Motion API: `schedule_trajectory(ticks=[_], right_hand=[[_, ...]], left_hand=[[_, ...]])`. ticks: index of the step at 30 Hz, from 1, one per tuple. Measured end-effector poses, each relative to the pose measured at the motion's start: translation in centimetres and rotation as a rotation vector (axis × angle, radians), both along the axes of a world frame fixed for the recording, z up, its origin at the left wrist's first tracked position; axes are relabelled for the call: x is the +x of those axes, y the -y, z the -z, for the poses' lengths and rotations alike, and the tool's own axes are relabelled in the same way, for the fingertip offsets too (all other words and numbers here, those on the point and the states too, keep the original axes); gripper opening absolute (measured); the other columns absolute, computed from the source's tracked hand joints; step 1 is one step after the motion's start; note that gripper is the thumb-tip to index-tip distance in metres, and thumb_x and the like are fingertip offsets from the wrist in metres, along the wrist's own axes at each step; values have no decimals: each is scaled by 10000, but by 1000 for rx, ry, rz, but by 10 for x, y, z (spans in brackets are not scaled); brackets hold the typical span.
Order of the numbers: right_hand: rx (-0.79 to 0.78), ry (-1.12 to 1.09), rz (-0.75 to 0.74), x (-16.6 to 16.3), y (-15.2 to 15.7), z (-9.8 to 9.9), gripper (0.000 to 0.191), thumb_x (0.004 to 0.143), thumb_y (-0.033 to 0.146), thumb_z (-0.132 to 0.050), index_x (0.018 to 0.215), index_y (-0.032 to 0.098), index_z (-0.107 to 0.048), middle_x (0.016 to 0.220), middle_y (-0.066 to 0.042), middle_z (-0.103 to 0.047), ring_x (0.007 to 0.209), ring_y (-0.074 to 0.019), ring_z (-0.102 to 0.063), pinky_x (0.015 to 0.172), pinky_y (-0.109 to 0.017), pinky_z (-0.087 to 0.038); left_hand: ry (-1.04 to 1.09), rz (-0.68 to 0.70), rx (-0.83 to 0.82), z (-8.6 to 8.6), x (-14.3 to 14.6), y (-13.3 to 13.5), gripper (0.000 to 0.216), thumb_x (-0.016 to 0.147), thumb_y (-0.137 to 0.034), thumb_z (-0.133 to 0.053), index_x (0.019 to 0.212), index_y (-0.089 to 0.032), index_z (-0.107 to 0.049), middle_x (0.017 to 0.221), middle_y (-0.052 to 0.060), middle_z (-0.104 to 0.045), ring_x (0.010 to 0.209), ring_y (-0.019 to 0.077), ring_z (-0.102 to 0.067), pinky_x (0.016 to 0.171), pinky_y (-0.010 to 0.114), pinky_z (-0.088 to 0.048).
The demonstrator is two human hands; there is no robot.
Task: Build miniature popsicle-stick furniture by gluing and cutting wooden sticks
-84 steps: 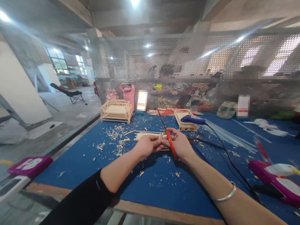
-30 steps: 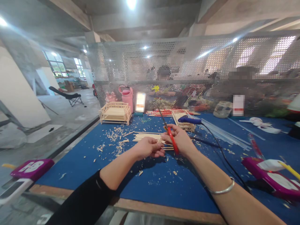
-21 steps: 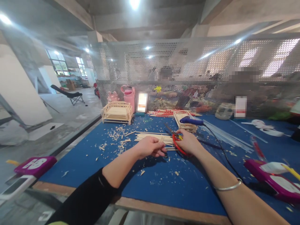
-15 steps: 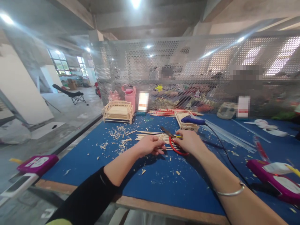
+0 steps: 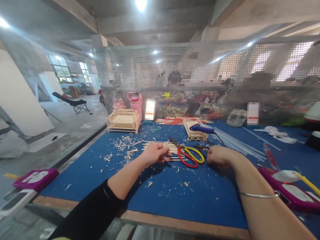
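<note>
My left hand [image 5: 155,154] is closed in a pinch on a small wooden stick piece [image 5: 165,145], held just above the blue table mat [image 5: 175,190]. Scissors with one red and one yellow handle [image 5: 187,154] lie flat on the mat between my hands, beside a row of thin wooden sticks [image 5: 160,144]. To the right of the scissors my right hand [image 5: 219,155] rests on the mat with its fingers curled in and nothing visible in them.
A blue glue gun [image 5: 202,128] with a black cord rests on a small stick frame [image 5: 194,130]. A finished stick bed [image 5: 123,121], a pink bottle [image 5: 136,102] and wood chips [image 5: 122,145] lie further back. Magenta boxes sit at left [image 5: 35,178] and right [image 5: 292,196]. People sit behind the mesh screen [image 5: 200,83].
My right hand laid the scissors down on the mat, let go and drew away to the right. The left hand kept its pinch on the stick piece.
</note>
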State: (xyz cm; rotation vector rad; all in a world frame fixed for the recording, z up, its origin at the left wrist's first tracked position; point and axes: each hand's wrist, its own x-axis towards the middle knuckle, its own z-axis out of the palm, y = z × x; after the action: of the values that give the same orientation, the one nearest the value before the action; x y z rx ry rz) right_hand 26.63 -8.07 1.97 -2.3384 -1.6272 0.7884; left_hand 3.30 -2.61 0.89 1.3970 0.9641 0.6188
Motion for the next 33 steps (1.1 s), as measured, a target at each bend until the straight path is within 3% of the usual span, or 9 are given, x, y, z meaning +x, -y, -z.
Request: schedule_trajectory(ticks=[5, 8, 12, 16, 19, 21, 23, 28, 33], right_hand=[[446, 70, 93, 8, -3, -19, 287, 652, 154, -552, 395, 190, -429, 415, -13, -470, 380, -98, -403, 400, -246, -271], [596, -210, 100, -1, 4, -28, 213, 717, 323, -532, 562, 199, -454, 426, 42, -412, 377, -76, -343, 374, -214, -235], [531, -906, -50, -32, 13, -30, 323, 693, 491, -532, 635, 226, -356, 392, 120, -251, 320, -41, -183, 320, -166, -148], [421, -1212, -117, -61, 8, -21, 317, 677, 475, -570, 663, 222, -380, 374, 136, -231, 303, -30, -151, 302, -142, -135], [505, -1312, -44, -71, 2, -12, 305, 618, 369, -651, 648, 214, -390, 434, 107, -373, 348, -35, -298, 332, -136, -256], [591, -1324, 9, -76, -1, -6, 277, 545, 247, -681, 661, 212, -433, 596, 60, -530, 495, -59, -470, 455, -160, -403], [557, -1358, -27, -80, -2, -1, 236, 529, 209, -628, 728, 218, -500, 758, 14, -603, 643, -110, -555, 594, -231, -477], [249, -1444, -284, -88, 0, 8, 481, 515, 276, -415, 964, 174, -553, 850, -70, -652, 757, -204, -606, 656, -354, -483], [291, -1435, -386, -92, -1, 7, 565, 434, 186, -422, 990, 181, -521, 952, -75, -649, 733, -191, -607, 620, -316, -469]], left_hand=[[34, 21, -21, -1, 0, 1, 276, 686, -397, -647, 716, -129, -588, 781, 34, -659, 543, 79, -591, 490, 177, -396], [93, 18, 19, 2, 1, 2, 309, 650, -428, -668, 727, -131, -630, 840, 51, -654, 710, 112, -596, 609, 211, -424], [223, 28, 70, 3, 1, 5, 267, 636, -392, -696, 719, -142, -656, 1034, 78, -607, 956, 154, -529, 752, 246, -401], [348, 183, -97, -1, -1, 9, 303, 614, -403, -715, 769, -152, -643, 960, 71, -598, 884, 162, -541, 743, 312, -424], [364, 182, -69, -2, -1, 11, 339, 571, -429, -737, 703, -139, -622, 655, -8, -534, 613, 80, -486, 626, 241, -406], [373, 189, -20, -2, 2, 13, 347, 567, -443, -734, 661, -135, -606, 541, -49, -444, 509, 47, -393, 542, 200, -349], [383, 222, 11, -2, 5, 16, 350, 589, -457, -715, 664, -133, -610, 517, -55, -421, 482, 41, -352, 503, 191, -303], [364, 264, 71, -7, 8, 24, 325, 623, -437, -696, 654, -121, -630, 613, -14, -531, 535, 53, -406, 522, 202, -312], [283, 307, 53, -9, 3, 24, 306, 583, -418, -728, 637, -127, -651, 582, -28, -524, 533, 45, -424, 543, 193, -346]])
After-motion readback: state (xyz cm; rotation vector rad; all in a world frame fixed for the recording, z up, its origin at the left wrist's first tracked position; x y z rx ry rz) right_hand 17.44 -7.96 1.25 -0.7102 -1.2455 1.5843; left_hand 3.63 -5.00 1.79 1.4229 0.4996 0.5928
